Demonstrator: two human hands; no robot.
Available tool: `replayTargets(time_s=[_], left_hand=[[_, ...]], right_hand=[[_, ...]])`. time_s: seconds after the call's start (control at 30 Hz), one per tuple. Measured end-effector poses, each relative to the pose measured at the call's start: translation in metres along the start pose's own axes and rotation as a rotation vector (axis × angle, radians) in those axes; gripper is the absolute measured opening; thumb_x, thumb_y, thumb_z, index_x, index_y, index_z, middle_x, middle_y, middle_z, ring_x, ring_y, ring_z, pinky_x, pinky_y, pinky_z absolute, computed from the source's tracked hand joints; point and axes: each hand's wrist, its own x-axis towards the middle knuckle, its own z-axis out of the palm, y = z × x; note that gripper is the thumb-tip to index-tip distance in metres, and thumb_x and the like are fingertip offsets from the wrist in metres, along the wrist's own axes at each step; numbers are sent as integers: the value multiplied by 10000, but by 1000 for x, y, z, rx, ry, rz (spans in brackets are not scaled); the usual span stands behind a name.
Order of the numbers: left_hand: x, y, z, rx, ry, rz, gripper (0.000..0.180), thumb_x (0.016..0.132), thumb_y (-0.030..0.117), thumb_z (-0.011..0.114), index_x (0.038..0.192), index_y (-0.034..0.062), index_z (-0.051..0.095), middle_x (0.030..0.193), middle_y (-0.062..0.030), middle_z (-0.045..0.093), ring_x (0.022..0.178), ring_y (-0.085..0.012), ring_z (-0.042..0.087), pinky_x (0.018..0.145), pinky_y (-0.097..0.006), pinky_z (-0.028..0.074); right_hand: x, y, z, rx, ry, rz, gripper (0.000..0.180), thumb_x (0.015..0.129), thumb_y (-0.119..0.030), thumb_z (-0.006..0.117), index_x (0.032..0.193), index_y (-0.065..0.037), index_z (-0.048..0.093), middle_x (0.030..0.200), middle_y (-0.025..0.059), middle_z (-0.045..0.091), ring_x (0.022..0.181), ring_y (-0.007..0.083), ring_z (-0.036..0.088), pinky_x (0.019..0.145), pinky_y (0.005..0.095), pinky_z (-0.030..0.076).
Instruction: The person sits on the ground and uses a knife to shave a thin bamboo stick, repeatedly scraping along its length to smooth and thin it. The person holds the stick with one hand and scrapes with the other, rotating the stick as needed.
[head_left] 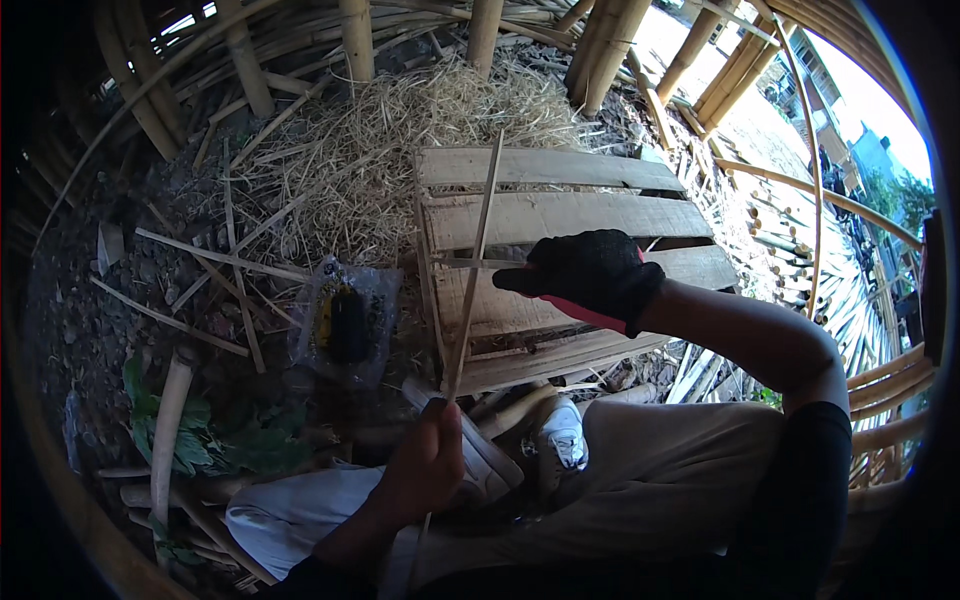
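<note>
My left hand (430, 452), bare, is closed around the lower part of a long thin bamboo strip (475, 265). The strip slants upward, away from me, over the left end of a wooden slatted pallet (560, 215). My right hand (590, 275) wears a black glove with a red or pink edge and is closed above the pallet. From its fingers a thin, pale knife blade (480, 263) points left and meets or crosses the strip; whether they touch I cannot tell. The knife's handle is hidden in the glove.
Straw (400, 150) lies beyond the pallet. Left of it are a clear plastic bag (375, 320) with a black object, loose bamboo strips (240, 265), green leaves (180, 420) and a bamboo pole (172, 430). Bamboo posts (605, 50) stand behind. My shoe (565, 435) is close to the pallet.
</note>
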Motion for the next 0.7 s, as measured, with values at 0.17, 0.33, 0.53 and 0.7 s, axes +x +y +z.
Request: replayTargets(time_s=[0.17, 0.33, 0.53, 0.7], left_hand=[[5, -4, -4, -17, -83, -60, 394, 1126, 320, 311, 973, 25, 521, 719, -72, 487, 651, -228, 493, 660, -401, 413], [6, -1, 0, 41, -17, 46, 389, 1124, 302, 308, 969, 20, 526, 707, -97, 487, 651, -265, 499, 665, -419, 408], [5, 3, 2, 55, 0, 19, 366, 1114, 264, 345, 943, -4, 528, 694, -151, 512, 627, -279, 510, 626, -429, 395], [5, 12, -1, 142, -52, -38, 356, 1106, 283, 350, 1073, -30, 518, 789, -293, 616, 765, -502, 638, 673, -560, 470]], right_hand=[[-9, -18, 31, -104, 203, -321, 351, 1019, -435, 547, 1007, -133, 726, 815, 74, 692, 824, 287, 721, 659, 412, 556], [-9, -32, 54, -106, 268, -400, 413, 977, -513, 592, 914, -123, 713, 732, 81, 693, 629, 259, 703, 512, 428, 525], [-3, -41, 52, -218, 251, -317, 361, 988, -475, 569, 941, -161, 741, 605, 51, 665, 514, 251, 666, 448, 403, 481], [5, -30, 62, -339, 547, -488, 215, 980, -382, 606, 932, -229, 748, 547, 8, 610, 427, 203, 597, 382, 370, 426]])
